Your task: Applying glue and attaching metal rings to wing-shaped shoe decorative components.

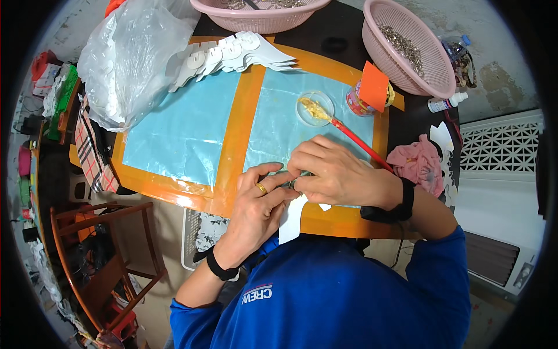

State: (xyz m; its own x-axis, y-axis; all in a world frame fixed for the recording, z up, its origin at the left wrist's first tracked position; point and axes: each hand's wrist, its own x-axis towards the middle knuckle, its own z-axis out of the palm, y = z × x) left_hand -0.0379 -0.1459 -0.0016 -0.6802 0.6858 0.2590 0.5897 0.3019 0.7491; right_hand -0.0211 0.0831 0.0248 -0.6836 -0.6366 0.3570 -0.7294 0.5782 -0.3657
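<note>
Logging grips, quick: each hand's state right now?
Left hand: closed, apparently holding a white strip.
Right hand: closed near the strip's upper end; what it grips can't be told.

Left hand point(256, 200) and right hand point(340, 177) meet at a white strip point(291, 222).

1. White strip point(292, 220): thin, flat-looking, plain; sides gently curved, free end cut nearly straight.
2. Pose: lengthwise, free end down in view. Upper end pinched at the left hand point(254, 198), right hand point(334, 174) fingertips meeting there; that end partly hidden.
3. Small white tip point(325, 206): juts from under the right hand, beside the strip; cannot tell if joined.
</note>
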